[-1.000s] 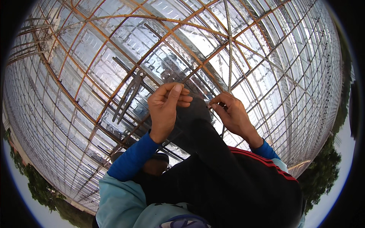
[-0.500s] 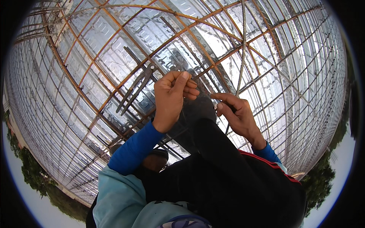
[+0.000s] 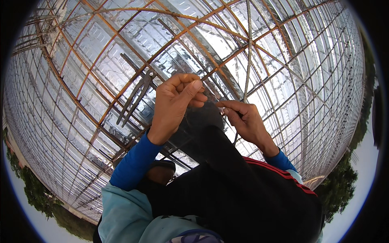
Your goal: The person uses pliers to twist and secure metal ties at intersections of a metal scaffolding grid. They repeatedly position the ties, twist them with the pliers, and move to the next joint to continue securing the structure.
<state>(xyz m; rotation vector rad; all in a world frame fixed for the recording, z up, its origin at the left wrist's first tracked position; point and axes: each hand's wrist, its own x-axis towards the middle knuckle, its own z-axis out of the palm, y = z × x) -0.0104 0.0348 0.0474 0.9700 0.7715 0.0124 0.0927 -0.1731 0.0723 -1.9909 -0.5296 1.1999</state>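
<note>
I crouch on a grid of rusty rebar (image 3: pixel 227 60) laid over shiny silver foil sheeting (image 3: pixel 101 69). My left hand (image 3: pixel 174 107) is raised above my black-trousered knee (image 3: pixel 210 133), with its thumb and fingers pinched together. My right hand (image 3: pixel 245 121) sits just to its right, its fingertips pinching what looks like a thin wire (image 3: pixel 222 106) that is barely visible. It is right beside a long bar running away from me. A pair of metal pincers (image 3: pixel 135 99) lies on the bars to the left of my left hand.
The rebar mesh spreads in every direction to the slab's edge. Trees (image 3: pixel 340 194) and pale ground lie beyond the rim at lower right and lower left. My foot in a dark shoe (image 3: pixel 162 172) rests on the bars below my left arm.
My view has swung a little, so the hands and pincers sit further right and lower. Both hands stay close together over my knee, fingertips nearer each other. The pincers have not moved.
</note>
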